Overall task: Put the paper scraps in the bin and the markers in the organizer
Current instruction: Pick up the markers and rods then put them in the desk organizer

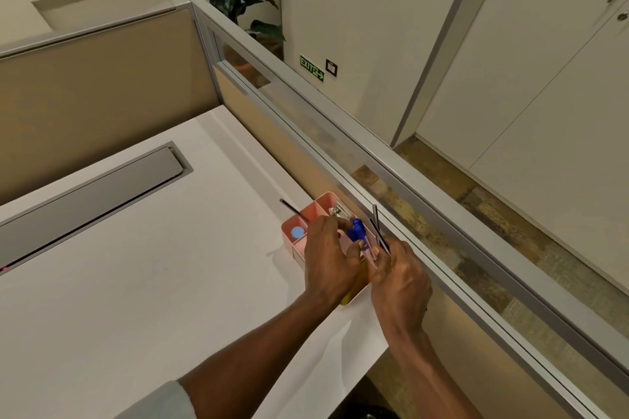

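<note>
The organizer (288,239) sits at the desk's (143,282) far-right edge, against the partition (401,177), with both hands crowded over it. The left hand (330,260) pinches a blue marker (355,230) whose lower end is already inside a compartment. The right hand (398,279) has its fingers (391,253) curled round two dark markers (379,231), upright just beside the blue one. The likeliest slip is a knock between the hands that jolts a marker loose (the desk edge is right there), letting it drop out of reach beside the partition. Pressing down off-centre could tip the organizer and dislodge the pen (293,209) leaning out on its left. Neither scraps nor bin are in view.
</note>
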Demonstrator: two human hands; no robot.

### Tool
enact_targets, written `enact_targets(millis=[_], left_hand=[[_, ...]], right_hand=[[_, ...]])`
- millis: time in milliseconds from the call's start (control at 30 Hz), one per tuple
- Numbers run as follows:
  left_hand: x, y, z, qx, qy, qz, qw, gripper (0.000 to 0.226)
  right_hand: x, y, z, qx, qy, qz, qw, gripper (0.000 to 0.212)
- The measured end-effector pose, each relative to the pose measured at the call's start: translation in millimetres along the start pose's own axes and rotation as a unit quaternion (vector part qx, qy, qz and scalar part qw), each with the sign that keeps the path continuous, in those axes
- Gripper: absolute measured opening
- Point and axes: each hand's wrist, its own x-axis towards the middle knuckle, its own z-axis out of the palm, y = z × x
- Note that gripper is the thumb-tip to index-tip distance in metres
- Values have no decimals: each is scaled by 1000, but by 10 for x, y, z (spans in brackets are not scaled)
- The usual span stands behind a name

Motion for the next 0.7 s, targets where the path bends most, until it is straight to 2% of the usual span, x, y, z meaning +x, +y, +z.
enact_targets(millis=[67, 133, 233, 300, 467, 700], left_hand=[[-7, -28, -125, 7, 24, 9, 1000, 19], [-38, -141, -248, 49, 39, 28, 998, 17], [-147, -430, -410, 132, 19, 53, 990, 30], [-235, -622, -498, 189, -1, 72, 979, 39], [-394, -951, -520, 322, -64, 123, 937, 67], [-410, -1185, -406, 367, -109, 147, 912, 89]], right_hand=[[-23, -46, -31, 44, -5, -15, 999, 53], [-47, -95, -38, 81, -13, -19, 996, 55], [-47, -170, 9, 119, -40, -15, 992, 50], [-33, -221, 55, 138, -44, -12, 989, 38], [41, -367, 119, 161, -45, -31, 985, 28], [376, -670, 291, 207, -30, -55, 976, 24]])
